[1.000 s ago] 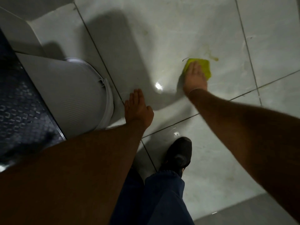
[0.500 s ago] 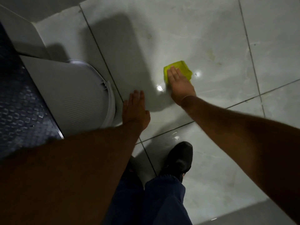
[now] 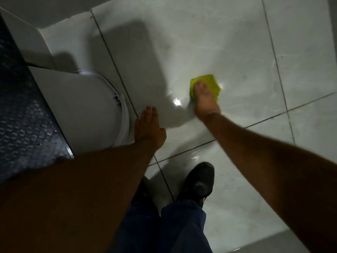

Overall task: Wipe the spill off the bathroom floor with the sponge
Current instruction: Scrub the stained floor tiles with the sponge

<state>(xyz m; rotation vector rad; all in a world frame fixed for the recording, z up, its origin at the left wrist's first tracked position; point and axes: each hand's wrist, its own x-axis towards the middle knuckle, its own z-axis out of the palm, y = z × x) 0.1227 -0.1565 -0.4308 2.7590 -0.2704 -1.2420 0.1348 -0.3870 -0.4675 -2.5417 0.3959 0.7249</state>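
Note:
A yellow-green sponge (image 3: 212, 84) lies flat on the pale grey floor tiles (image 3: 228, 42) in the middle of the view. My right hand (image 3: 204, 98) presses down on its near half, fingers laid over it. My left hand (image 3: 148, 126) rests flat on the floor, fingers together, just right of the toilet base. The tile around the sponge is glossy and wet, with a bright glare spot (image 3: 176, 102) to the sponge's left. No coloured stain shows on the tile.
A white toilet (image 3: 82, 110) with a ribbed side fills the left. A dark patterned mat (image 3: 20, 121) lies at the far left edge. My black shoe (image 3: 199, 181) and dark blue trouser legs (image 3: 164, 229) are at the bottom centre. Grout lines cross the floor.
My right hand slid the sponge left from a yellowish stain, then back a little to the right. The stain no longer shows. My left hand stayed planted on the floor.

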